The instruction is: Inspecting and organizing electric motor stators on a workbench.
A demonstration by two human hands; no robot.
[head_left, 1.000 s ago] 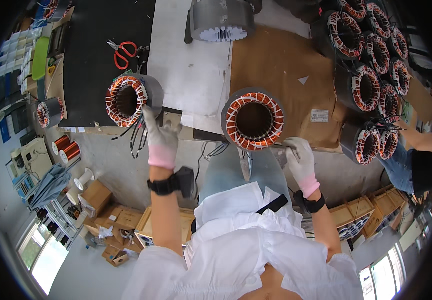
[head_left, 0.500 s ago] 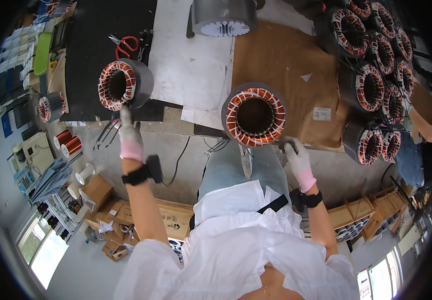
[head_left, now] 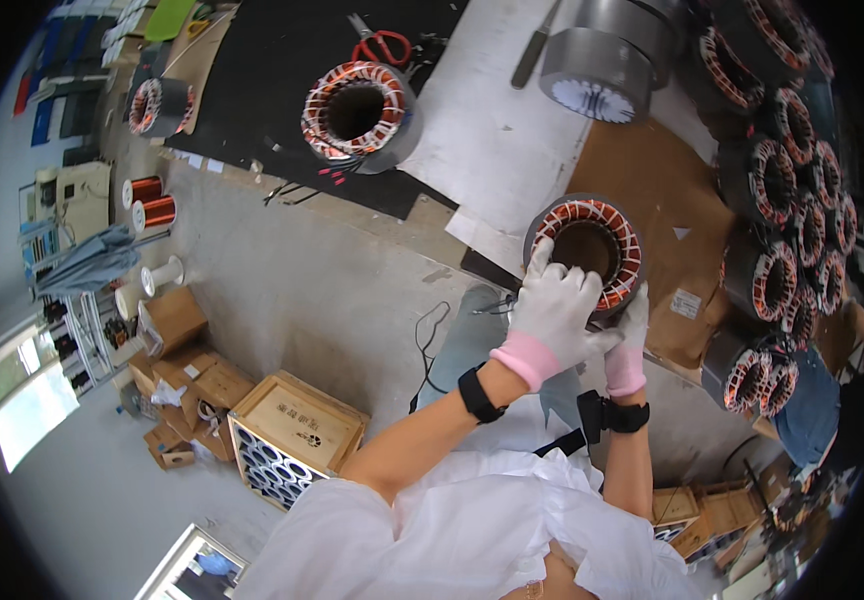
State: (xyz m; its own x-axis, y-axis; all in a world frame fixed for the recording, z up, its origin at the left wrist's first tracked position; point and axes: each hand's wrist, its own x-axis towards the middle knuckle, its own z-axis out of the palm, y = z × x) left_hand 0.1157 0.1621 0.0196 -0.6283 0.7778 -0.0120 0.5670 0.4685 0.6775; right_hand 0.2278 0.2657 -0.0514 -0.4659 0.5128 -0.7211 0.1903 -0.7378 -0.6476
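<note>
A motor stator (head_left: 630,232) with a grey shell and orange windings laced with white cord sits at the near table edge, its bore facing up. My left hand (head_left: 558,305), in a white glove with a pink cuff, grips its near left rim. The index finger lies along the windings and the other fingers curl over the rim into the bore. Against the near right side of the same stator is my gloved right hand (head_left: 632,325), its fingers partly hidden by the shell. A second stator (head_left: 400,140), with dark leads, lies on the black mat to the left.
Red-handled scissors (head_left: 382,46) lie beyond the left stator. Grey cylinders (head_left: 597,62) and a dark flat blade-like tool (head_left: 535,45) are at the far side. Stacked stators (head_left: 772,190) crowd the right. Brown paper (head_left: 667,190) covers the table there. A wooden crate (head_left: 302,425) stands on the floor at left.
My left hand has left the stator on the black mat and come right onto the near one. My right hand has closed in on its side. The view has swung left.
</note>
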